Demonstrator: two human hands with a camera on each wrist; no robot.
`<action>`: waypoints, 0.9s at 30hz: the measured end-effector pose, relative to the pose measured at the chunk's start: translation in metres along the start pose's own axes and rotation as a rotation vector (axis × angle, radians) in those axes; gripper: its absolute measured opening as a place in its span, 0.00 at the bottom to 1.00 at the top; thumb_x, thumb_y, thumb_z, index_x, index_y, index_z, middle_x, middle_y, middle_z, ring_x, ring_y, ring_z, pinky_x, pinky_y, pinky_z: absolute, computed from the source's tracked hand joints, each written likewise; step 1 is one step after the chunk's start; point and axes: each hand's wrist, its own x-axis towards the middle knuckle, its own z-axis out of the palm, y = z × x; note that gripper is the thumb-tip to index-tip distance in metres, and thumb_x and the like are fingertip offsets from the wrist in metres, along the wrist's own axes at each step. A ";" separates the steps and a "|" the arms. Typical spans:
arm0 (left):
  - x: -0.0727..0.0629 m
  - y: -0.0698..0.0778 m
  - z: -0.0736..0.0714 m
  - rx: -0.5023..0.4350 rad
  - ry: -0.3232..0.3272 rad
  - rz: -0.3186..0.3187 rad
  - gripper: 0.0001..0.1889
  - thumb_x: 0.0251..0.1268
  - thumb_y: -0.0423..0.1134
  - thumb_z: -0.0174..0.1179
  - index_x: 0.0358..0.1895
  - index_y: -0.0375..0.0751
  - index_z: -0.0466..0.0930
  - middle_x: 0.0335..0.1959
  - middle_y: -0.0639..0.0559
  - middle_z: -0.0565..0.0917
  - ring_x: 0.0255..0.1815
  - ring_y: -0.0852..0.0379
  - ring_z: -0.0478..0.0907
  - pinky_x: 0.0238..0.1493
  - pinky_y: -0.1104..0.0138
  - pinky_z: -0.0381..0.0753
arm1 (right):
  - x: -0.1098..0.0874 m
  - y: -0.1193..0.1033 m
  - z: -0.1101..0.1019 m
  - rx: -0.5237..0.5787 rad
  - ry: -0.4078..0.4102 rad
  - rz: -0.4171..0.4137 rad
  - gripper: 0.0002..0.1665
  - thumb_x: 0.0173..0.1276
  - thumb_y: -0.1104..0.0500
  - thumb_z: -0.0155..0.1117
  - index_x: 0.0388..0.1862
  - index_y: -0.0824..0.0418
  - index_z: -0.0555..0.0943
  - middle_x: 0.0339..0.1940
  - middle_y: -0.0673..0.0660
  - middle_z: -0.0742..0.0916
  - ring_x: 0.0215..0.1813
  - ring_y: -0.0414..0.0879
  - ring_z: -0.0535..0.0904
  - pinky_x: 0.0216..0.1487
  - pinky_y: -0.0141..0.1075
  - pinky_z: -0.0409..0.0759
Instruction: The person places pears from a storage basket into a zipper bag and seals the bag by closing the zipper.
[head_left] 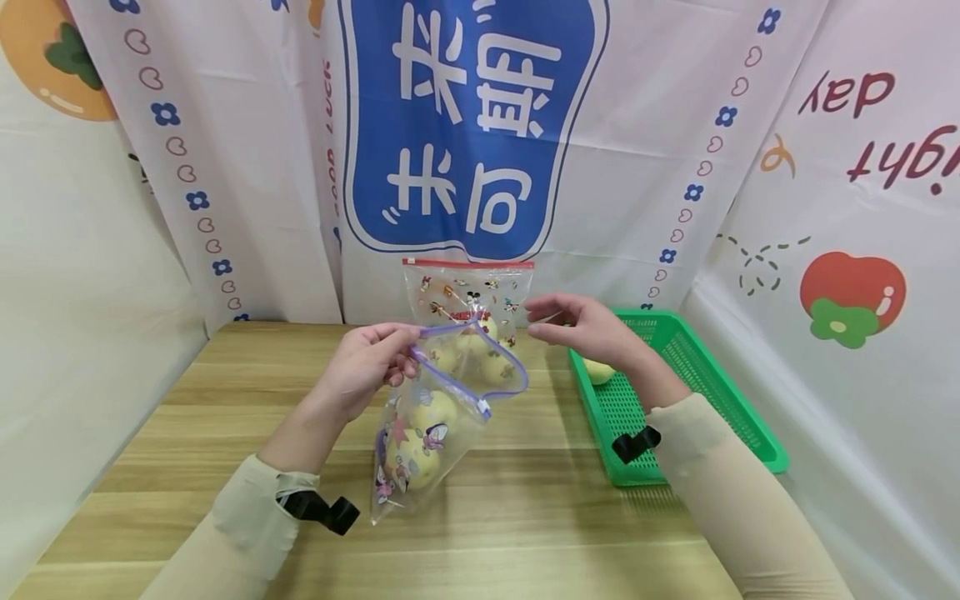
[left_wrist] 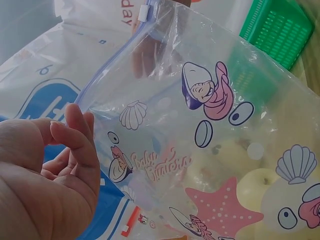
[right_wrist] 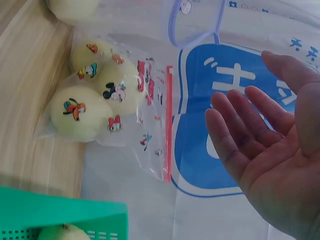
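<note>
My left hand (head_left: 369,367) pinches the rim of a clear zip bag (head_left: 465,425) with a purple slider strip, its mouth spread apart. Inside the bag lie several pale yellow round fruits (head_left: 417,460), and pink starfish and shell prints show on its side in the left wrist view. My right hand (head_left: 581,329) hovers right of the bag's mouth, fingers loosely bent and holding nothing; the right wrist view shows its bare palm. Behind, a second zip bag (right_wrist: 127,107) with a red strip and cartoon prints stands with several pale fruits in it.
At the right on the wooden table (head_left: 225,433) stands a green plastic basket (head_left: 750,425) with a pale fruit (head_left: 598,372) at its left side, partly behind my right forearm. A printed white cloth (head_left: 630,125) hangs at the back and both sides.
</note>
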 end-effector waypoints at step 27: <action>-0.004 -0.001 -0.006 -0.006 0.006 -0.013 0.15 0.87 0.39 0.58 0.61 0.31 0.85 0.25 0.57 0.85 0.24 0.66 0.80 0.25 0.77 0.78 | -0.003 0.069 -0.042 -0.031 0.107 0.206 0.36 0.80 0.37 0.68 0.78 0.54 0.77 0.70 0.60 0.85 0.61 0.61 0.85 0.65 0.47 0.85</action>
